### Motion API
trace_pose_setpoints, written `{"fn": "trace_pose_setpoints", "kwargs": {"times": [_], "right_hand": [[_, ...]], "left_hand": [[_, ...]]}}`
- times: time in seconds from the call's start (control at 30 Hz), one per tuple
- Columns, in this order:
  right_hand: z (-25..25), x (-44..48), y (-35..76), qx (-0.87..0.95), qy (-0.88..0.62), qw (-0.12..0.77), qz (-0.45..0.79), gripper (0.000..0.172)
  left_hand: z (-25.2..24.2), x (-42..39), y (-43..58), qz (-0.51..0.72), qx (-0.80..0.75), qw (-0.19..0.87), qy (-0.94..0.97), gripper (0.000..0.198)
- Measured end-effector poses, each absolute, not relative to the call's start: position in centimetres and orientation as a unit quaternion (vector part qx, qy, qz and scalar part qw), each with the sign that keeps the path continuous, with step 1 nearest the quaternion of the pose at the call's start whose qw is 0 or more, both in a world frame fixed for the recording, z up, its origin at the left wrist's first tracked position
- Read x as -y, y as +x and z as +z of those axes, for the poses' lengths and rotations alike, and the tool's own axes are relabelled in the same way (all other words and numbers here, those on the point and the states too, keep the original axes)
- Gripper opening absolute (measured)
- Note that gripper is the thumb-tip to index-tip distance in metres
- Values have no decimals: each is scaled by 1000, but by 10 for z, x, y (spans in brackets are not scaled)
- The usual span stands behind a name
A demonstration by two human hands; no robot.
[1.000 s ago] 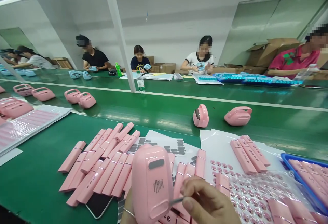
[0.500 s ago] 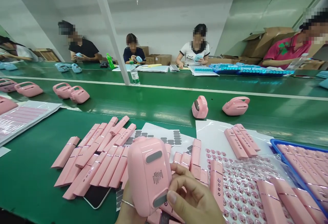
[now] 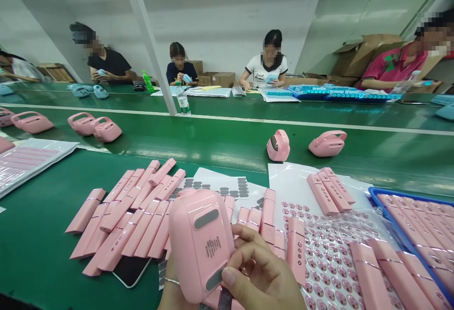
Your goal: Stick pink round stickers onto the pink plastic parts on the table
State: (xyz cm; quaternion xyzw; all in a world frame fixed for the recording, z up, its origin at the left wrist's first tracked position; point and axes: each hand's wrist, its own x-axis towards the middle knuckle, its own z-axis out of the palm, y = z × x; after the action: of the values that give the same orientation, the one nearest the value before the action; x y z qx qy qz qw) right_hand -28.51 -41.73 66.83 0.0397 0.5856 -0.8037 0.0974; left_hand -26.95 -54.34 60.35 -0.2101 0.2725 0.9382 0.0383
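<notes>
1. At six o'clock, close under the camera, the left hand [image 3: 173, 285] cups a pink housing [image 3: 198, 239] from behind and holds it upright, flat face toward the camera. Its fingers are mostly hidden; one ringed finger shows at the housing's lower left edge.
2. At five o'clock the right hand [image 3: 264, 277] has its fingers curled in, with the thumb tip pressed on the lower grey foot pad [image 3: 213, 280]. I cannot tell whether the curl also holds a tool.
3. At twelve o'clock from the thumb, a second grey pad [image 3: 206, 218] sits on the same face, with small print between the two.
4. Pink button strips [image 3: 131, 220] lie from nine to eleven o'clock of the housing. A sheet of spare grey pads [image 3: 227, 188] lies at twelve, a round-sticker sheet [image 3: 329, 262] at three, and a blue tray [image 3: 411, 195] beyond it.
5. Likely risks:
   - Uneven or sliding thumb pressure could seat the pad skewed or leave an edge lifted.
   - With one hand backing it, the housing could twist or slip onto the strips below, scuffing and scattering them.
</notes>
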Motion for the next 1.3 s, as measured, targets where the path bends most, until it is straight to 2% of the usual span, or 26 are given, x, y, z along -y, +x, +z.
{"fn": "trace_pose_setpoints", "kwargs": {"times": [0.1, 0.2, 0.3, 0.47, 0.57, 0.6, 0.67, 0.93, 1.03, 1.13, 1.2, 1.3], "right_hand": [[665, 420, -285, -578, 38, 83, -811, 21], [659, 424, -287, -549, 35, 70, -832, 26], [654, 427, -293, -469, 18, 99, -877, 32], [649, 427, -295, -462, 11, 118, -879, 28], [649, 426, -292, -475, 4, 143, -868, 70], [650, 427, -291, -483, 0, 145, -864, 78], [652, 427, -291, -487, -12, 153, -860, 82], [663, 424, -297, -399, -10, 149, -905, 70], [660, 427, -299, -371, -4, 168, -913, 70], [654, 422, -302, -374, -22, 187, -908, 73], [650, 406, -304, -488, -37, 161, -857, 65], [641, 361, -302, -773, -67, 7, -631, 37]], "left_hand": [[609, 542, -272, 925, -311, 2, -220, 55], [625, 539, -279, 919, -314, 24, -236, 52], [640, 535, -288, 913, -331, 35, -237, 45], [636, 534, -292, 911, -286, 45, -292, 52], [630, 535, -291, 899, -283, 60, -330, 51], [629, 535, -290, 897, -283, 61, -333, 50], [631, 533, -290, 898, -280, 53, -336, 48], [649, 529, -294, 884, -309, 48, -348, 53], [648, 528, -294, 884, -324, 45, -332, 51], [639, 530, -294, 902, -311, 85, -286, 47], [633, 535, -299, 905, -305, 100, -281, 44], [636, 547, -329, 892, -332, 75, -298, 32]]}}
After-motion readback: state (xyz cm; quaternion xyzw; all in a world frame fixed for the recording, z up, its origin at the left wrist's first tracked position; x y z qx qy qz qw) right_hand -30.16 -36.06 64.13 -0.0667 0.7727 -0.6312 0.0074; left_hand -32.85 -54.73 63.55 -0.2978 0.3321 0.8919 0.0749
